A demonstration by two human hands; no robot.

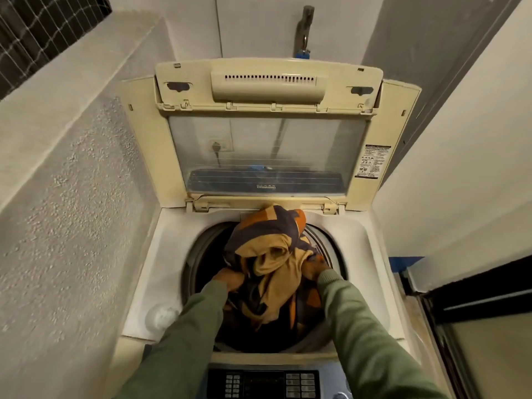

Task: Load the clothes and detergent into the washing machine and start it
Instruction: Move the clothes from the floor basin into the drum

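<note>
The top-loading washing machine stood with its lid tipped up against the wall, the clear panel facing the camera and a printed sticker on its right frame. A bundle of clothes, orange, mustard and dark navy, hung over the open drum. Its top bulged up toward the lid hinge and its lower folds trailed down into the dark of the tub. The left hand gripped the bundle from its left side, fingers buried in the fabric. The right hand grasped it from the right, with most of the hand hidden under a mustard fold. The cloth sat between the two hands and rose above them, further from the person than either wrist. Both arms, in green sleeves, reached in over the front edge of the machine, above the dark control panel. A round whitish object, too blurred to identify, lay on the near-left corner of the machine's top deck, just beside the left sleeve. A metal tap projected from the wall above the lid.
</note>
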